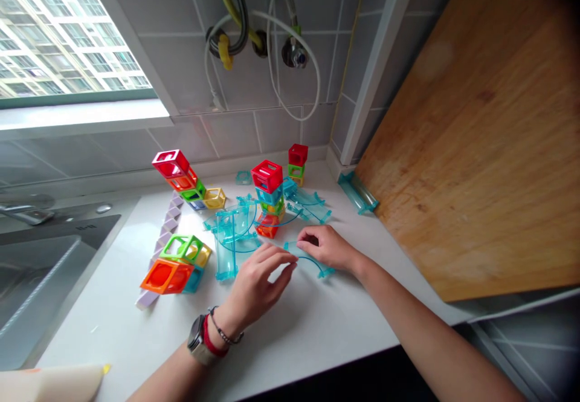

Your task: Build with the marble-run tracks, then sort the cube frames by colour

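Observation:
My left hand reaches in from the lower left, thumb and forefinger brought together in a pinch beside a clear teal curved track piece. Behind that same piece, my right hand has its fingers curled in; whatever either hand pinches is too small or hidden to make out. Just beyond the hands, a red cube frame tops a stack of colored cubes ringed by teal curved tracks. Left of my left hand, a straight teal track piece lies on the counter.
An orange cube and a green cube form a low cluster at left. Behind stands a leaning stack with a red cube; another red cube tops a small stack. A sink is at left, a wooden board at right.

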Demonstrator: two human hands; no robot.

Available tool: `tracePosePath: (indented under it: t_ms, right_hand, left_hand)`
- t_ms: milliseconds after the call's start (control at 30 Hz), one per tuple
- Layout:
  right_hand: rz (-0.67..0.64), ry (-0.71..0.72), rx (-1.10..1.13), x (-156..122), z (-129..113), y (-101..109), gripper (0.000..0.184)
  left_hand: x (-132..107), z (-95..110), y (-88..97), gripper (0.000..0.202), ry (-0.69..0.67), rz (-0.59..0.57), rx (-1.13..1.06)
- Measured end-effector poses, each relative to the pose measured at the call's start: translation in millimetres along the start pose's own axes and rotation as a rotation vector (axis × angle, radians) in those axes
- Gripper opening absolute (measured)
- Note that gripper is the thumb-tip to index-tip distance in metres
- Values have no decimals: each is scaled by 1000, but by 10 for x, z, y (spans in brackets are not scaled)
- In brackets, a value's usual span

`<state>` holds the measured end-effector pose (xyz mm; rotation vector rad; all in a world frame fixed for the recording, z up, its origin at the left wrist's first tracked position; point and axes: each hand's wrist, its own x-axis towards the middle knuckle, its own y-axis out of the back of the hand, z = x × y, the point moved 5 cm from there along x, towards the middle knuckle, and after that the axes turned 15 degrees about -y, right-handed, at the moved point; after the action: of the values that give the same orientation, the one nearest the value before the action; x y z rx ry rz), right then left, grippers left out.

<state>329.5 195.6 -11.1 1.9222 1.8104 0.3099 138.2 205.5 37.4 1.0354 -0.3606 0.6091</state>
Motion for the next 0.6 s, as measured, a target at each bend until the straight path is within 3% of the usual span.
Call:
tracePosePath:
  t_ms: [133, 267, 467, 600]
  right_hand:
    - [-21, -42, 183, 26, -3, -1, 18]
    - [-69, -53, 293, 37, -16, -31, 21]
    - [-73, -65, 287, 34, -11, -33, 22]
    - [-78, -59, 326, 42, -6, -27, 28]
  left_hand:
    - [6, -136, 315, 20, 29, 178, 378]
    - [-58, -366, 451, 37, 183, 139, 664]
    - [-136, -505, 479, 39, 285, 82, 782]
    - [-148, -508, 532, 17, 304, 98, 790]
